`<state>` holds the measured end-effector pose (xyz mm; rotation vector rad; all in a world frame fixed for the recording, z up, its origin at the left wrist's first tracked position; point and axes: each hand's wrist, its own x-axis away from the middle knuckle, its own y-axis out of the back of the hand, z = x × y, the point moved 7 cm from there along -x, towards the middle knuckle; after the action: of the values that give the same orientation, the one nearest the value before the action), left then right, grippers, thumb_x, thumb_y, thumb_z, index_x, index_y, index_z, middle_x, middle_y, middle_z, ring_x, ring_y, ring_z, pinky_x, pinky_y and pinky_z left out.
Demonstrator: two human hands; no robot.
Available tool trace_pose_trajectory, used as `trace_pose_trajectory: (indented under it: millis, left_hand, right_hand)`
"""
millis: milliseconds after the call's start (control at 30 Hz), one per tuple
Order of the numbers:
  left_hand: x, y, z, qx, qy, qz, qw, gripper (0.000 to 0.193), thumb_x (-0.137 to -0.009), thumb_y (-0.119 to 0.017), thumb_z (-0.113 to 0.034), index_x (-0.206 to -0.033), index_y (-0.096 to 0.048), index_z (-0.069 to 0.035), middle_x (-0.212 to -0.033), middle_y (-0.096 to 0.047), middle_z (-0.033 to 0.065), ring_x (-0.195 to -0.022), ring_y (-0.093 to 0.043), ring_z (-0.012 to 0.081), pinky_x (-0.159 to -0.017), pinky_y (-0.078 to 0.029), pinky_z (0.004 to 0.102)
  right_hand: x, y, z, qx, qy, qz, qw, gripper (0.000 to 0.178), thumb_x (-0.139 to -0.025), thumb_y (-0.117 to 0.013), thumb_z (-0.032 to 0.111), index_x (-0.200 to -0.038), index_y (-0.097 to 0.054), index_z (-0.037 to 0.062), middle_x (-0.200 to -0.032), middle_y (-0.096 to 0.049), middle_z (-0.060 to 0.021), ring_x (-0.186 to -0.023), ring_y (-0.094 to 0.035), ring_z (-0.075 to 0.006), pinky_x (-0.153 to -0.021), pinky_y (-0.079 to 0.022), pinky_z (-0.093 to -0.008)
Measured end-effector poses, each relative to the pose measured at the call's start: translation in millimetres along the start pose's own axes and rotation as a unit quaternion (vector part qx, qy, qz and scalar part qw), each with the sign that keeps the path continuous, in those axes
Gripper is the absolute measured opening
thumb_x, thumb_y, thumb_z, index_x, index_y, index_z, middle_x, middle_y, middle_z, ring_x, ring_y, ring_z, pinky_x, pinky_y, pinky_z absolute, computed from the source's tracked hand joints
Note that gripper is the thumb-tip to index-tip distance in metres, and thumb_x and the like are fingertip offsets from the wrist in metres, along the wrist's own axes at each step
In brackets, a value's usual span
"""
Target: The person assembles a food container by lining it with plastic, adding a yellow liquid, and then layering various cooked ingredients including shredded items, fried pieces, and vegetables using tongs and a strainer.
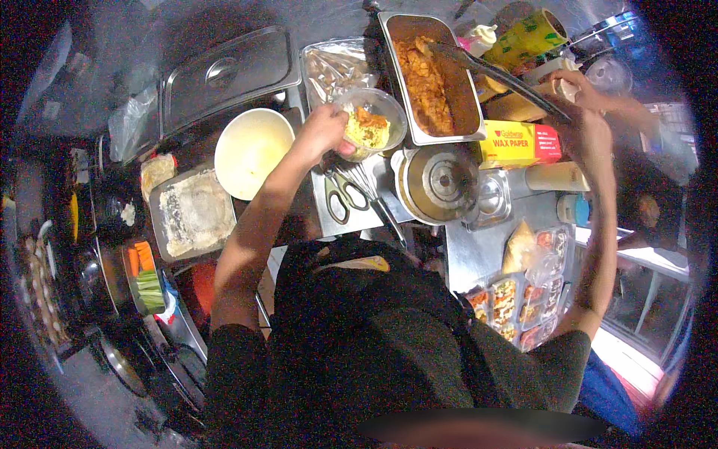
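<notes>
My left hand (327, 133) grips the rim of a clear round plastic bowl (398, 117), which holds yellow rice and a piece of orange-brown food. It is held tilted beside the steel pan (479, 120) of chunky orange-brown stew (425, 86). My right hand (588, 136), partly in shadow, is closed round the handle of a long dark serving utensil (516, 86). The utensil's broad end reaches into the pan, over the food; whether it is a spoon or tongs I cannot tell.
Another person's hand (577, 88) reaches in at right. Around me are scissors (345, 196), a whisk (366, 187), a lidded pot (441, 183), a wax paper box (508, 144), a cream-coloured bowl (250, 153), a floury tray (192, 213) and several filled clear trays (516, 303).
</notes>
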<state>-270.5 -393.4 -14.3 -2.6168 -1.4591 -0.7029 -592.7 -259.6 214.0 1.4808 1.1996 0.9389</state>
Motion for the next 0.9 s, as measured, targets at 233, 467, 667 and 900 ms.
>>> trace_pose_trajectory:
  millis: [233, 467, 667, 900]
  left_hand:
    - [-5.8, -15.8, -9.0, 0.008, 0.002, 0.024, 1.000, 0.034, -0.089, -0.042, -0.019, -0.102, -0.052, 0.011, -0.077, -0.061, 0.0170, -0.050, -0.061, 0.0206, -0.044, -0.051, 0.0281]
    - [16.4, -10.0, -12.6, -0.009, 0.012, 0.020, 1.000, 0.033, -0.086, -0.043, -0.013, -0.103, -0.050, 0.015, -0.081, -0.060, 0.0222, -0.051, -0.063, 0.0253, -0.046, -0.051, 0.0298]
    - [29.9, -4.1, -12.8, 0.014, 0.002, 0.021, 1.000, 0.035, -0.087, -0.041, -0.013, -0.110, -0.046, 0.014, -0.075, -0.061, 0.0192, -0.049, -0.062, 0.0224, -0.047, -0.051, 0.0304]
    - [53.7, 10.7, -20.6, 0.065, -0.039, -0.006, 0.997, 0.031, -0.088, -0.040, -0.012, -0.110, -0.050, 0.008, -0.072, -0.062, 0.0144, -0.049, -0.061, 0.0181, -0.044, -0.049, 0.0277]
  right_hand:
    - [62.0, 46.1, 32.6, -0.205, 0.013, 0.005, 0.979, 0.028, -0.073, -0.065, 0.018, -0.100, -0.065, 0.0122, -0.080, -0.065, -0.0141, -0.065, -0.063, -0.0297, -0.060, -0.049, -0.0360]
    - [69.5, 32.5, 86.3, -0.053, 0.080, 0.031, 0.995, 0.037, -0.071, -0.065, 0.010, -0.108, -0.061, 0.0147, -0.092, -0.064, -0.0107, -0.074, -0.063, -0.0281, -0.064, -0.050, -0.0355]
    - [77.1, 52.9, 89.6, -0.092, 0.062, -0.004, 0.994, 0.034, -0.070, -0.066, 0.007, -0.104, -0.063, 0.0122, -0.090, -0.065, -0.0115, -0.074, -0.063, -0.0283, -0.063, -0.050, -0.0353]
    - [79.1, 11.3, 55.1, -0.406, -0.027, 0.131, 0.904, 0.038, -0.078, -0.065, 0.017, -0.111, -0.056, 0.0012, -0.095, -0.065, -0.0098, -0.068, -0.062, -0.0190, -0.060, -0.047, -0.0310]
